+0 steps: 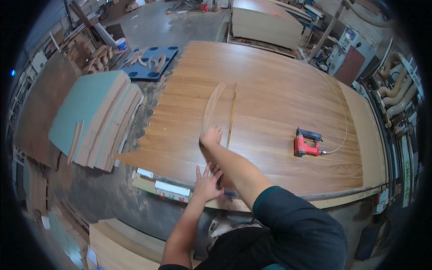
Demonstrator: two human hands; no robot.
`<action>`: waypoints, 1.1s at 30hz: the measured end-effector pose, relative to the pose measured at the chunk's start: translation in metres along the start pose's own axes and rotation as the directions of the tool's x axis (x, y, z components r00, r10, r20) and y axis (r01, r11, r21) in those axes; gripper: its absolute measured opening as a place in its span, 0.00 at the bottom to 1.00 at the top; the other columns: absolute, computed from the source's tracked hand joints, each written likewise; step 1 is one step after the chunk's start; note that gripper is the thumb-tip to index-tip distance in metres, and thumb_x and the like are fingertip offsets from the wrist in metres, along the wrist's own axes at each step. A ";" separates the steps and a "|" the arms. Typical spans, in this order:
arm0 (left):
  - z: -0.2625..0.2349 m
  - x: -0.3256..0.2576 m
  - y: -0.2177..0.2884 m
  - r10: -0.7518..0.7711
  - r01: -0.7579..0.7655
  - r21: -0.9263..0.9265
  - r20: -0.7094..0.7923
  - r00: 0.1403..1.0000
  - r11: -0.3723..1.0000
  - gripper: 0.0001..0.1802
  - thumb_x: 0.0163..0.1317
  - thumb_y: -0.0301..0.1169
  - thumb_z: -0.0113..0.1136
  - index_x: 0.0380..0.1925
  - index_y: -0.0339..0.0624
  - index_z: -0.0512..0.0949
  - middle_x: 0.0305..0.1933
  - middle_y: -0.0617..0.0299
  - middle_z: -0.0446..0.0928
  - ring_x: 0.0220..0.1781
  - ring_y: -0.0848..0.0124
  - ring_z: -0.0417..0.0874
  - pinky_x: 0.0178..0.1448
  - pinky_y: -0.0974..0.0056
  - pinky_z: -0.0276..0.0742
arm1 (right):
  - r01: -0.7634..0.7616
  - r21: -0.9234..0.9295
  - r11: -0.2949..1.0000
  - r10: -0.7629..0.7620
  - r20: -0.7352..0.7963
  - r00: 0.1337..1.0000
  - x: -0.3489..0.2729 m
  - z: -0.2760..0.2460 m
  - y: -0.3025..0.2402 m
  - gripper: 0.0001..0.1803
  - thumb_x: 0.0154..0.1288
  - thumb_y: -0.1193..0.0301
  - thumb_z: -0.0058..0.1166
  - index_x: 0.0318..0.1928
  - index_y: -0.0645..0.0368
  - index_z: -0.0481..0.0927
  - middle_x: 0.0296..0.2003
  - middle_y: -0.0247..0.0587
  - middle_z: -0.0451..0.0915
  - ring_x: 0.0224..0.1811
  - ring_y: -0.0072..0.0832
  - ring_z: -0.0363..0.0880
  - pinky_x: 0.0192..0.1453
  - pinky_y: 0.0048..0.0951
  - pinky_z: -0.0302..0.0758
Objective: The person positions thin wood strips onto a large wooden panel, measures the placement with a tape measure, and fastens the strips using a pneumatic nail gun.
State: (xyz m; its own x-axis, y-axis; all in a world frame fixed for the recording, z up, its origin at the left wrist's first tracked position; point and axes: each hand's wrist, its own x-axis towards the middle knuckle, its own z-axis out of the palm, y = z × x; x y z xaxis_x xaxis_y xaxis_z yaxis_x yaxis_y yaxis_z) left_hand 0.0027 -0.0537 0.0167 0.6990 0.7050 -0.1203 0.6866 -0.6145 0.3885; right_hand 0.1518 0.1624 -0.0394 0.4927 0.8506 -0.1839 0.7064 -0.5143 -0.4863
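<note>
Well, first entry?
Right hand (211, 136), at a curved wooden strip (212, 108) running toward twelve o'clock; fingers bent, cannot tell whether pinching.
Second?
Left hand (207, 185), six o'clock of the right; fingers spread, near edge of wood-grain panel (279, 99).
Third?
Red-and-black pneumatic nailer (306, 143), three o'clock.

Nail gun (300, 146) is lying on panel (274, 72), right of centre. Strip (213, 107) is lying at centre, left of rod (232, 112).
</note>
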 end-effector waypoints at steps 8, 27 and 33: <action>-0.002 -0.007 -0.001 -0.019 0.018 -0.027 -0.054 0.998 0.999 0.57 0.57 0.48 0.81 0.88 0.62 0.69 0.94 0.58 0.67 0.97 0.40 0.58 0.96 0.18 0.40 | -0.240 0.734 0.635 -0.079 0.370 0.926 -0.039 -0.149 0.019 0.30 0.75 0.61 0.72 0.71 0.64 0.86 0.54 0.58 0.93 0.52 0.48 0.94 0.57 0.49 0.91; 0.032 -0.033 0.071 -0.585 0.503 -0.350 -0.185 0.790 0.790 0.59 0.63 0.41 0.88 0.88 0.34 0.64 0.87 0.42 0.75 0.87 0.49 0.78 0.90 0.51 0.73 | 0.663 -0.029 0.748 -0.646 0.195 0.738 -0.221 -0.400 0.515 0.33 0.73 0.57 0.74 0.76 0.50 0.85 0.61 0.49 0.83 0.69 0.51 0.76 0.78 0.56 0.67; 0.051 -0.027 0.083 -0.633 0.564 -0.303 -0.227 0.740 0.768 0.53 0.65 0.46 0.84 0.87 0.44 0.70 0.86 0.39 0.75 0.88 0.43 0.75 0.91 0.45 0.70 | 0.660 -0.024 0.751 -0.637 0.235 0.734 -0.227 -0.385 0.521 0.33 0.71 0.62 0.75 0.75 0.47 0.85 0.63 0.49 0.80 0.71 0.52 0.75 0.79 0.57 0.67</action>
State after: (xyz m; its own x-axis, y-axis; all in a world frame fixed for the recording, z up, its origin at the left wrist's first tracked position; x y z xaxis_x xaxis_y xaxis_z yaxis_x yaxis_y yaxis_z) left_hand 0.0511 -0.1419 0.0056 0.0370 0.9911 -0.1281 0.8610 0.0334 0.5074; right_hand 0.6039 -0.3414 0.0778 -0.2084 0.9777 -0.0260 0.8677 0.1726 -0.4662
